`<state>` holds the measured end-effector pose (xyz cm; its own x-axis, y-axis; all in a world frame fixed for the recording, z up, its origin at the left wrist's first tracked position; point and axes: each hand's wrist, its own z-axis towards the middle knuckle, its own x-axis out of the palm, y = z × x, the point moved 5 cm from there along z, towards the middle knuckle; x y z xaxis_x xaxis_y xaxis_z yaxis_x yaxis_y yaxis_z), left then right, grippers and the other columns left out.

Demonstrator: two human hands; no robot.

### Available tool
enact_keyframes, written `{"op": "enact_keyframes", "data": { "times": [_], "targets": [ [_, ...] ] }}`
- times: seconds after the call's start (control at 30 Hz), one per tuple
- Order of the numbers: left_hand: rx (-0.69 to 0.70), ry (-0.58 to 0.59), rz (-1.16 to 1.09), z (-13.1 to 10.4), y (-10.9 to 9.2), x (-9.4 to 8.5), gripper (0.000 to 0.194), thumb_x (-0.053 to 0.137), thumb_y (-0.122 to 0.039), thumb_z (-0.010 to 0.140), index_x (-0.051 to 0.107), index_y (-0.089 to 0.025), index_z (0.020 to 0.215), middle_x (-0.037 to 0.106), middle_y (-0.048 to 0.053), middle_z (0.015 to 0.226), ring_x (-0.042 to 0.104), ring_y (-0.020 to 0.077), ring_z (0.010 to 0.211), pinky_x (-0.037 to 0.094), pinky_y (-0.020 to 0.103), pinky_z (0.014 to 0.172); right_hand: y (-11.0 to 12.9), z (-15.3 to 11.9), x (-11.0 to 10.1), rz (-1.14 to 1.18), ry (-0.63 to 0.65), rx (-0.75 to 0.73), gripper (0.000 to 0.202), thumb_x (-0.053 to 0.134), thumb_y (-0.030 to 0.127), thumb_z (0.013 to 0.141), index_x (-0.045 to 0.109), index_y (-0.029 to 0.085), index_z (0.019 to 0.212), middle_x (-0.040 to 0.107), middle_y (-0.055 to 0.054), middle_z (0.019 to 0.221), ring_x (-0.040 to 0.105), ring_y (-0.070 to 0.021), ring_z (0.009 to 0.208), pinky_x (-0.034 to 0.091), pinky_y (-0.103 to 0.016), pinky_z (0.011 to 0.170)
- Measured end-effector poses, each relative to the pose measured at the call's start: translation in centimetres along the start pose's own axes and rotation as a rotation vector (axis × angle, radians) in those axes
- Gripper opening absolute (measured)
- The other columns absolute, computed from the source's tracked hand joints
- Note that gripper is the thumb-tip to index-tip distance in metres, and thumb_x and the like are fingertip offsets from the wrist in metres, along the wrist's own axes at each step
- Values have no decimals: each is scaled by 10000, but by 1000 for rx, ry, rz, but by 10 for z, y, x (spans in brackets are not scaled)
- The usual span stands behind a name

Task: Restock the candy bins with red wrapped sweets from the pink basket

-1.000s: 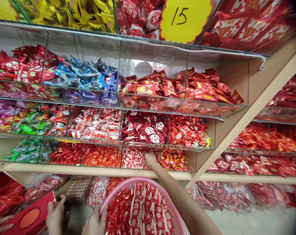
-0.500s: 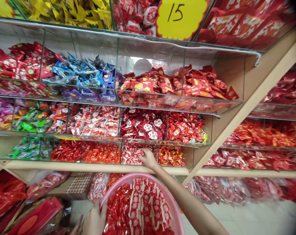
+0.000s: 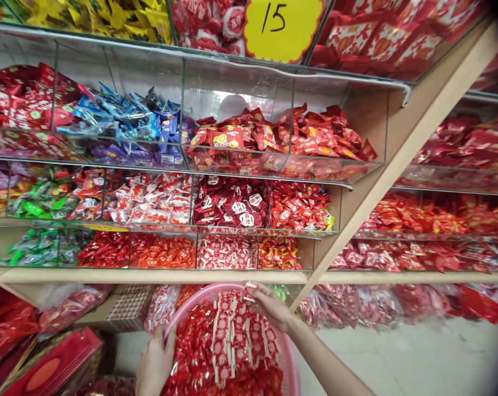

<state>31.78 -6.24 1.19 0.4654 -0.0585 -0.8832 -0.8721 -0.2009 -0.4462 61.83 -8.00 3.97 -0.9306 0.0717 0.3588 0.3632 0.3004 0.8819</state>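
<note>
A pink plastic basket (image 3: 291,352) is at the bottom centre, filled with red wrapped candies (image 3: 189,341) and rows of red-and-white candies (image 3: 241,335). My left hand (image 3: 156,357) grips its left rim, thumb inside. Over the basket's upper right rim, my right hand (image 3: 269,305) pinches a small red-and-white candy. Just above, the lowest shelf has a bin of similar red-and-white candies (image 3: 226,253), beside orange-red candies (image 3: 169,254) and red-yellow candies (image 3: 278,253).
Glass-fronted shelves of candy rise ahead, with a yellow price card (image 3: 282,27) at the top. A slanting wooden post (image 3: 356,198) stands right. Below are bagged candies (image 3: 335,305), a checked box (image 3: 127,308) and red packages (image 3: 55,363) at left.
My right hand has come down from the red-and-white candy bin to the basket, holding a candy. The left hand keeps its hold on the rim. The view has shifted slightly right.
</note>
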Motion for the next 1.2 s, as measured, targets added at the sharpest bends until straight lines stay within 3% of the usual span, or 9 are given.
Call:
{"op": "enact_keyframes", "data": {
  "times": [0.17, 0.37, 0.53, 0.83, 1.2],
  "targets": [
    [4, -21, 12, -2, -2, -2, 392, 360, -438, 797, 570, -177, 1001, 686, 91, 683, 645, 251, 685, 425, 288, 595, 0, -12, -9, -269, 17, -65, 530, 574, 418, 733, 441, 252, 1219, 588, -2, 793, 574, -138, 704, 452, -289, 659],
    [8, -18, 9, -1, -3, -2, 402, 350, -446, 796, 568, -183, 1007, 687, 87, 689, 646, 252, 687, 430, 291, 595, 0, -18, 16, -1270, -89, -568, 396, 397, 217, 847, 430, 293, 1235, 551, -48, 1018, 504, -182, 935, 413, -328, 805],
    [16, 6, 28, 0, -1, 0, 430, 308, -456, 810, 554, -174, 1021, 688, 100, 703, 649, 261, 699, 421, 297, 587, -24, -15, 35, -1775, -155, -689, 506, 424, 75, 796, 376, 276, 1258, 537, -69, 1029, 488, -199, 935, 410, -338, 782],
    [30, 40, 76, 2, 3, 6, 472, 222, -490, 826, 525, -191, 1029, 693, 116, 751, 650, 273, 741, 417, 304, 605, -29, -17, 35, -1852, -160, -769, 399, 436, 355, 843, 387, 272, 1230, 532, -59, 988, 469, -207, 913, 391, -345, 749],
    [28, 51, 35, 4, 5, 8, 458, 227, -510, 819, 522, -210, 1002, 690, 101, 776, 643, 274, 780, 414, 301, 619, -28, -24, 29, -1901, -26, -828, 421, 430, 293, 852, 362, 277, 1267, 517, -62, 1093, 445, -202, 973, 359, -352, 804]
  ]
}}
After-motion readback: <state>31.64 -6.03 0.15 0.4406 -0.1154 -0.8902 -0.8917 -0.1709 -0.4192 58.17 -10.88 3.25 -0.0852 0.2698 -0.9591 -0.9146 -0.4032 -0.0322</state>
